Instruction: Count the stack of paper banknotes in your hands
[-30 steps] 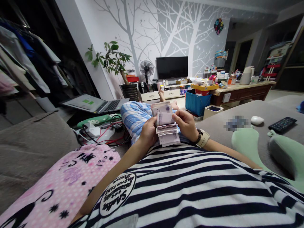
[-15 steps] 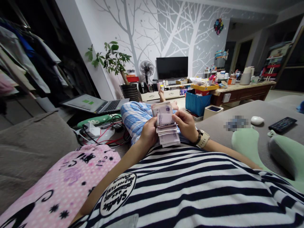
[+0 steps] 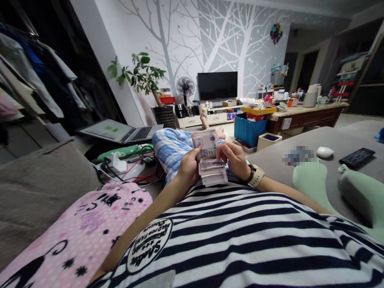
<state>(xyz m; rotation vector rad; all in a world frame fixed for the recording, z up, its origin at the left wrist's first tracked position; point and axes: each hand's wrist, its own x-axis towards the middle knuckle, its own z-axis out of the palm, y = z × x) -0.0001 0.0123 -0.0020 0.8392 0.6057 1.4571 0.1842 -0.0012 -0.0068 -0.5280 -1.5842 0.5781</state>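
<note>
A stack of purple-grey banknotes (image 3: pixel 207 145), the top one printed with a 5, is held above my lap. My left hand (image 3: pixel 188 167) grips the stack from its left side, thumb over the front. More notes fold down below toward my striped shirt, in overlapping layers. At the right edge of the stack is my right hand (image 3: pixel 235 159), its fingers curled and the thumb and fingertips closed at the notes' edge. How many notes those fingertips pinch is hidden. A watch with a pale strap (image 3: pixel 256 176) is on the right wrist.
Under my arms are blue checked trousers (image 3: pixel 168 150). To the left lie an open laptop (image 3: pixel 120 132), tangled cables (image 3: pixel 147 160) and a pink cat-print blanket (image 3: pixel 90 224). On the sofa at right are a white mouse (image 3: pixel 325 152), a black remote (image 3: pixel 357 158) and a green cushion (image 3: pixel 310 180).
The note that stood raised between both hands has been turned down toward me, baring the note with the 5. My right hand has shifted slightly down; the left stays in place.
</note>
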